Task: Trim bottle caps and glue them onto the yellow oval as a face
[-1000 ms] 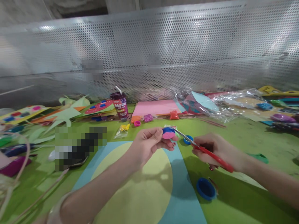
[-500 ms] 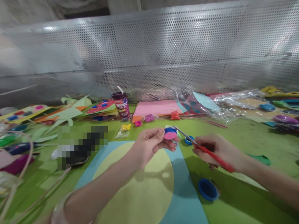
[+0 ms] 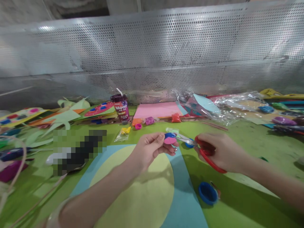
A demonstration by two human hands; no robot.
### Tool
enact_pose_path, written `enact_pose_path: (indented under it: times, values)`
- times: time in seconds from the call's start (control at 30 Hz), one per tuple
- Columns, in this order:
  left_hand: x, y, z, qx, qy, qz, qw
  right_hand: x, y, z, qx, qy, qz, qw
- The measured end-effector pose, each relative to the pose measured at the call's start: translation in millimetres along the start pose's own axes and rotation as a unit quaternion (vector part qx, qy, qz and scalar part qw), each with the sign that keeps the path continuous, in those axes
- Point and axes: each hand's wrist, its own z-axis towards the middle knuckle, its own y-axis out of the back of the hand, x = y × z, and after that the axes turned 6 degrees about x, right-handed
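Between the thumb and fingers of my left hand [image 3: 152,144] is a small blue and pink piece [image 3: 170,138], perhaps clay or paper; its exact kind I cannot make out. My right hand [image 3: 219,148] grips red-handled scissors [image 3: 211,162] with fingers around the handles. The blades reach left to the edge of the blue and pink piece and look slightly apart. Both hands are above a light blue sheet [image 3: 186,193] bearing a large pale yellow oval [image 3: 140,196]. Just behind the blades a small blue lid or ring [image 3: 189,143] lies on the green table.
A blue round cap [image 3: 208,193] lies at the front right. Along the back stand a purple drink cup [image 3: 121,109] with a straw, pink paper [image 3: 158,110], small clay packets and clear plastic wrap [image 3: 228,110]. Paper crafts lie at left, behind a perforated metal panel [image 3: 152,57].
The scissors have turned, their handles now spread wider, and the blades lie flatter against the right edge of the blue and pink piece. My left hand keeps its pinch; the whole view shifted slightly.
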Motion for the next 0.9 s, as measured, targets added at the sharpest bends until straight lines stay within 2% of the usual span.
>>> enact_pose_path:
  times: [0.3,0.47,0.57,0.7,0.77,0.9]
  values:
    - [2.6,-1.2,0.3,-0.010,0.002,-0.010,1.000,-2.1,-2.1,1.3,-0.042,0.005,-0.101,0.994]
    - [2.7,-4.7,-0.4,-0.038,0.020,-0.018,0.999,-2.8,-6.0,0.9,-0.088,0.029,-0.148,0.985]
    - [2.6,-6.8,-1.4,-0.043,0.022,-0.024,0.999,-2.5,-6.7,0.7,-0.096,0.018,-0.122,0.988]
    - [3.8,-10.3,-4.3,-0.008,0.024,-0.035,0.999,-9.7,1.2,3.1,-0.130,-0.042,-0.048,0.989]
    - [4.3,-10.7,-4.8,-0.002,0.029,-0.048,0.998,-14.4,7.1,4.3,-0.144,-0.055,-0.050,0.987]
    - [3.6,-6.1,-1.5,-0.035,0.016,-0.066,0.997,-15.7,10.4,4.3,-0.104,-0.025,-0.071,0.992]
